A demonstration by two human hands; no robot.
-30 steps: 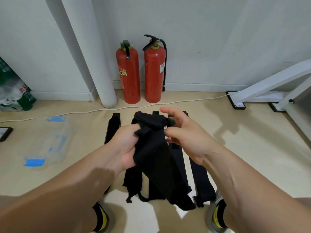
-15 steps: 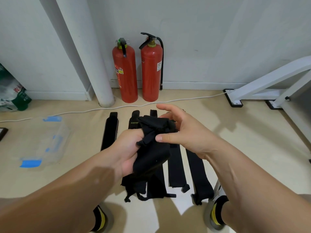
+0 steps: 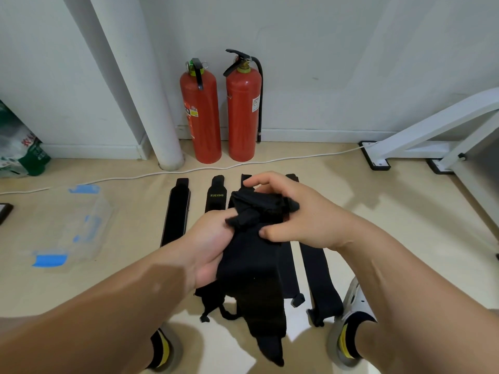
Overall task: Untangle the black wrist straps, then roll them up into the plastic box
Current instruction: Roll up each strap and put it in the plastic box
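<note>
I hold one black wrist strap (image 3: 251, 276) in the air in front of me. Its top end is rolled into a small bundle and the rest hangs down loose. My left hand (image 3: 208, 247) grips the strap from the left below the roll. My right hand (image 3: 291, 214) holds the rolled end from the right, thumb under it and fingers curled over the top. Several more black straps (image 3: 176, 211) lie flat side by side on the floor beneath my hands. The clear plastic box (image 3: 78, 225) with blue clips lies on the floor to the left.
Two red fire extinguishers (image 3: 221, 112) stand against the wall beside a white pipe (image 3: 151, 103). A white cable (image 3: 129, 178) runs along the floor. A white metal frame (image 3: 432, 130) stands at the right, a green bag (image 3: 19, 147) at the left. My shoes (image 3: 348, 344) are below.
The roll at the strap's top end has grown as my hands turned it. The hanging tail swung up, then dropped down long again. My view has tilted slightly.
</note>
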